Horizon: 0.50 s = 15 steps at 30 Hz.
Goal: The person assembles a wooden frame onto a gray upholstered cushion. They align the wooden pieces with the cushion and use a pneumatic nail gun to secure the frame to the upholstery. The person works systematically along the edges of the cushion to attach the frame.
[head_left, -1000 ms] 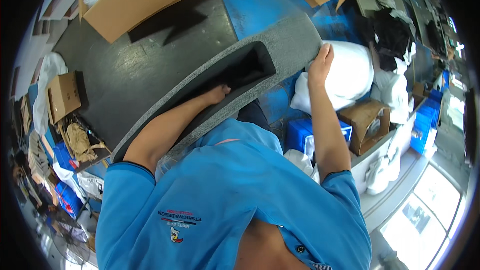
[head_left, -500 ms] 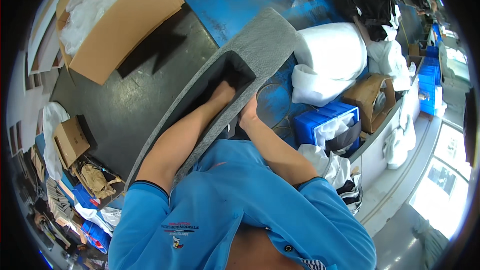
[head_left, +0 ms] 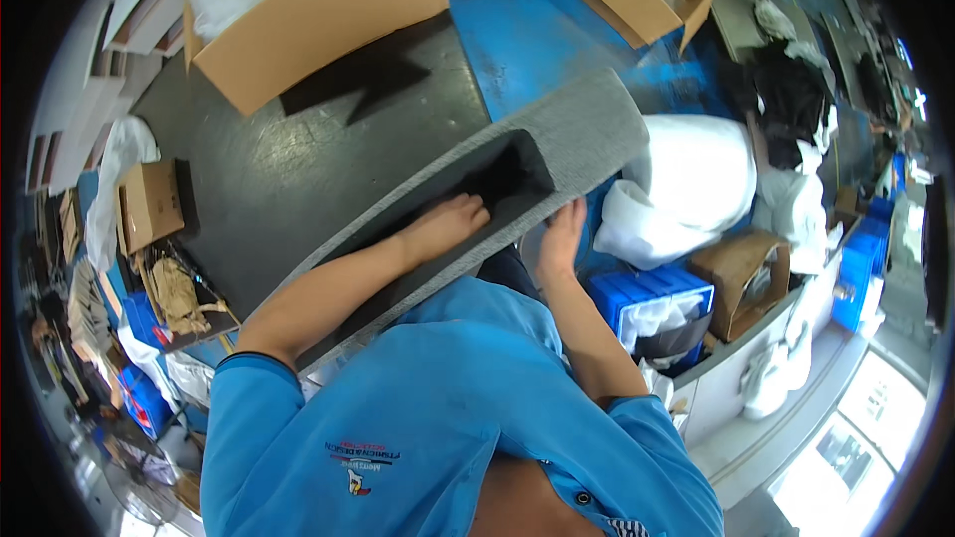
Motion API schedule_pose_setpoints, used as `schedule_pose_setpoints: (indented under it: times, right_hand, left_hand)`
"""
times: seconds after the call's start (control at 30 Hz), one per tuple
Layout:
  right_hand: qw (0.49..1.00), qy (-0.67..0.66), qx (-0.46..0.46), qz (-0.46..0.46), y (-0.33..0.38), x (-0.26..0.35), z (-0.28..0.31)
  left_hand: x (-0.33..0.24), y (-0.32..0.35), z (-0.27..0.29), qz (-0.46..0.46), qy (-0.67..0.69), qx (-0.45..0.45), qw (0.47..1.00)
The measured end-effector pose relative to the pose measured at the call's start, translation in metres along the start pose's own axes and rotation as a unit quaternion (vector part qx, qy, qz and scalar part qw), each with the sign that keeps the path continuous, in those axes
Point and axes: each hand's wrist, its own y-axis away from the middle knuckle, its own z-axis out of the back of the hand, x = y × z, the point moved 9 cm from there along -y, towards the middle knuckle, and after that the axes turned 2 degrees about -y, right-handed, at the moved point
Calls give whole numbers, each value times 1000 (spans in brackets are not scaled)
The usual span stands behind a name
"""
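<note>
"Where's the grey trough?"

"Right in front of the person, its long axis slanting from the left arm up and away to the right."

"Which hand is nearer?"

"Both are at it. The left hand is inside the hollow; the right hand is outside, by the near rim, closer to the broad end, which points toward the white roll."

"Gripping?"

"Can't tell. The left fingers are loosely bent over the dark lining; the right ones are up against the rim, with any hold underneath out of sight."

"What else is hidden?"

"The left arm covers part of the lower end, the hollow's far corner is too dark to read, and whether trough and roll touch is unclear."
</note>
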Motion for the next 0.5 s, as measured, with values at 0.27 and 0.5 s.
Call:
schedule_pose_setpoints:
  times: [0.27, 0.5]
  right_hand:
    - [822, 373, 315, 294, 70, 144, -128]
    - [933, 254, 251, 46, 22, 94, -128]
  left_hand:
    - [-43, 30, 82, 9, -536, -110, 837]
    - [-34, 18, 102, -19, -430, -126, 894]
